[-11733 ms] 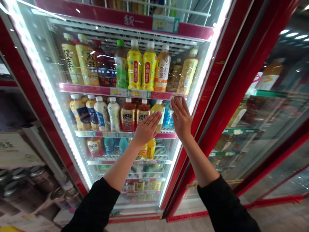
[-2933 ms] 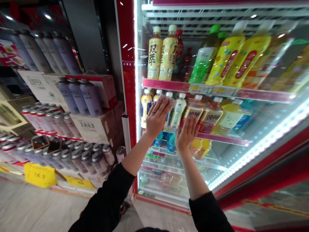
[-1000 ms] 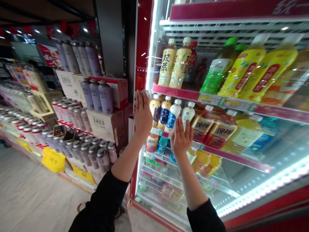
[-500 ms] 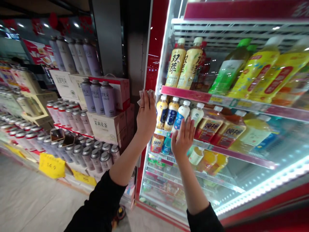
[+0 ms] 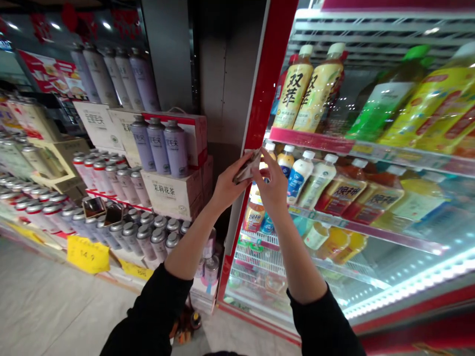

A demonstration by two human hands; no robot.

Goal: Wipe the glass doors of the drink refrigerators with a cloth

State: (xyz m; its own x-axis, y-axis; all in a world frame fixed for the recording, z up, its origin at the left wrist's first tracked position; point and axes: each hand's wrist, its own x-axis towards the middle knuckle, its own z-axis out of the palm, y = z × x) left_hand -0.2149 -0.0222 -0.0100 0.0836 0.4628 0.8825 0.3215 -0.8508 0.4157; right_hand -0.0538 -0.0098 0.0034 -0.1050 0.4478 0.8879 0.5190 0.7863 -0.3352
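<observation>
A crumpled, whitish tissue or thin cloth (image 5: 249, 170) with darker patches is between my two hands, in front of the cooler's left edge. My left hand (image 5: 229, 188) grips it from the left, fingers folded round it. From the right, my right hand (image 5: 273, 187) pinches its edge between thumb and fingers. Just behind my right hand, small capped bottles stand on the cooler's middle shelf, among them a blue-labelled bottle (image 5: 299, 178). The red cooler frame (image 5: 256, 104) rises right behind the tissue.
The lit drinks cooler fills the right side; two yellow bottles (image 5: 295, 89) stand on its upper shelf (image 5: 315, 141). Left are stacked cartons (image 5: 166, 193), purple cans (image 5: 176, 148), rows of silver-topped cans (image 5: 129, 235) and a yellow price sign (image 5: 88, 254). Pale floor (image 5: 44, 306) lies below.
My left hand, earlier flat over the tissue by the cooler's edge, has curled round it. My right hand has come up and left from the glass and taken its edge. The view has shifted left.
</observation>
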